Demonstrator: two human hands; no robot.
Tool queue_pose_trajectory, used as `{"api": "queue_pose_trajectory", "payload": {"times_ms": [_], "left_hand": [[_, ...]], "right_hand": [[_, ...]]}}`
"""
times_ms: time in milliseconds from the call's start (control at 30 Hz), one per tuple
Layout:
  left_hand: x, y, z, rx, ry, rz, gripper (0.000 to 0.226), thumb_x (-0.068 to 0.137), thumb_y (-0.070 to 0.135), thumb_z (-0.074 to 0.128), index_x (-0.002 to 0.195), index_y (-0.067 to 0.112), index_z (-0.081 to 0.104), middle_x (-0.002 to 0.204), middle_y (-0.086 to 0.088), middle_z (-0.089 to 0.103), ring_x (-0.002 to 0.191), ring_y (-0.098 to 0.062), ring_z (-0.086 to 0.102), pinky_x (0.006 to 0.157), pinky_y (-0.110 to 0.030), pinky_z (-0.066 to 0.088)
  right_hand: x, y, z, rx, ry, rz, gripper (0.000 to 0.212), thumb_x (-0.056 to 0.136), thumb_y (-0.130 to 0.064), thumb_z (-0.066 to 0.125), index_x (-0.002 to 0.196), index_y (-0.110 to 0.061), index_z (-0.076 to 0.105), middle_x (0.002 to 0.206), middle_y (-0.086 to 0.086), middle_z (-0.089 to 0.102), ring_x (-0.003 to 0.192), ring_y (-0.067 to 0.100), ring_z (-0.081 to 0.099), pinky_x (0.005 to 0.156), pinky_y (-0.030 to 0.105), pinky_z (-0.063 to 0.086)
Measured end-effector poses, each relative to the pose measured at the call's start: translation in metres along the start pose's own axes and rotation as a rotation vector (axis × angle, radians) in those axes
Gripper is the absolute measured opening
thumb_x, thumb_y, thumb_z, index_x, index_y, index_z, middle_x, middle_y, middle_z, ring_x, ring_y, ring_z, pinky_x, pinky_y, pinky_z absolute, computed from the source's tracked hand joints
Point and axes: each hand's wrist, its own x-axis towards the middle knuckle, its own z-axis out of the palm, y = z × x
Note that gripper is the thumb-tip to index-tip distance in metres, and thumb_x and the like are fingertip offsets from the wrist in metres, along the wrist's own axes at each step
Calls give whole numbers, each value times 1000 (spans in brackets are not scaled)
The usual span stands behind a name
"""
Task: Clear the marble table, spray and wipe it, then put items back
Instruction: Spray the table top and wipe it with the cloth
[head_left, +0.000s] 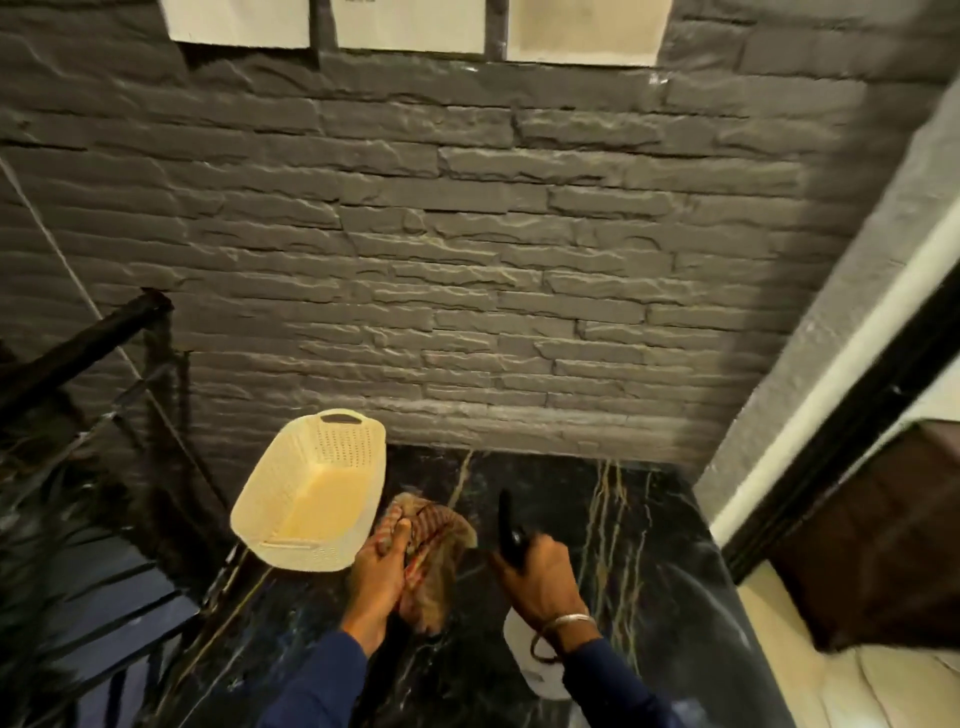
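The black marble table (639, 519) with pale veins runs along a grey stone wall. My left hand (376, 571) grips a brown striped cloth (441, 551) bunched just above the marble. My right hand (543, 577) holds a spray bottle by its black trigger head (508, 530); the bottle's white body (530, 660) hangs below my wrist, partly hidden by the arm. A cream plastic basket (311, 493) sits tilted at the table's left edge, touching my left hand's side; it looks empty.
A black metal railing (88, 338) stands to the left over a drop. The grey stone wall (467, 260) backs the table. A white and black door frame (831, 415) rises on the right, with a dark wooden piece (872, 535) beyond it.
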Motion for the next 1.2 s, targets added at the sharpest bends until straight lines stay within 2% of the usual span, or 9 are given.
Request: {"api": "queue_pose_trajectory", "payload": {"times_ms": [67, 233, 400, 467, 667, 867, 967, 1067, 1200], "left_hand": [[-11, -9, 3, 67, -30, -31, 49, 83, 49, 67, 116, 13, 66, 116, -9, 68, 104, -25, 64, 98, -45, 49], [-41, -20, 19, 160, -114, -50, 49, 87, 49, 61, 117, 11, 67, 117, -14, 68, 105, -29, 63, 95, -41, 49], [-56, -17, 40, 210, -186, -13, 52, 91, 47, 56, 131, 14, 57, 134, -11, 57, 121, -29, 54, 103, -38, 39], [-54, -13, 52, 216, -226, 25, 56, 89, 51, 57, 131, 15, 57, 135, -11, 56, 122, -29, 53, 104, -38, 39], [-52, 0, 94, 224, -296, 46, 45, 93, 40, 57, 127, 11, 59, 129, -11, 60, 117, -27, 56, 93, -27, 40], [-27, -1, 135, 263, -308, -2, 50, 87, 51, 60, 123, 16, 62, 124, -6, 64, 111, -25, 60, 99, -35, 46], [-19, -1, 154, 257, -305, -12, 45, 88, 47, 61, 121, 16, 63, 116, -1, 66, 105, -20, 60, 96, -32, 46], [-4, -2, 177, 267, -343, -12, 44, 85, 51, 63, 114, 20, 67, 106, 4, 69, 100, -16, 64, 96, -34, 49], [14, -6, 209, 322, -341, -17, 43, 80, 55, 66, 103, 19, 72, 98, 0, 75, 90, -16, 70, 92, -38, 54]], "right_hand": [[-25, 22, -11, 25, 47, 118, 17, 87, -37, 65, 90, -22, 57, 77, -9, 56, 65, 7, 53, 54, 12, 38], [-76, 68, -36, 183, 216, 264, 48, 86, -33, 69, 115, -12, 38, 103, -1, 56, 87, 14, 61, 67, 15, 48], [-104, 94, -67, 272, 358, 249, 40, 87, -50, 59, 106, -16, 50, 92, 1, 70, 73, 9, 66, 64, 22, 56], [-108, 98, -80, 305, 414, 221, 39, 87, -52, 53, 103, -16, 55, 86, -3, 68, 73, 8, 66, 60, 15, 52], [-96, 111, -104, 386, 509, 201, 25, 94, -43, 51, 102, -21, 60, 88, -5, 66, 78, 5, 64, 58, 7, 48], [-65, 151, -106, 417, 470, 238, 33, 94, -44, 50, 112, -18, 61, 107, 4, 58, 89, 9, 60, 69, 15, 48], [-51, 157, -112, 504, 388, 200, 21, 96, -24, 52, 107, -8, 60, 90, 8, 64, 67, -2, 62, 57, 13, 51], [-31, 169, -119, 547, 368, 156, 16, 97, -19, 52, 98, -4, 58, 81, 18, 62, 57, 5, 59, 51, 16, 50], [3, 187, -132, 487, 341, 154, 18, 95, -35, 54, 92, -18, 59, 74, 14, 64, 58, 25, 61, 49, 26, 51]]}}
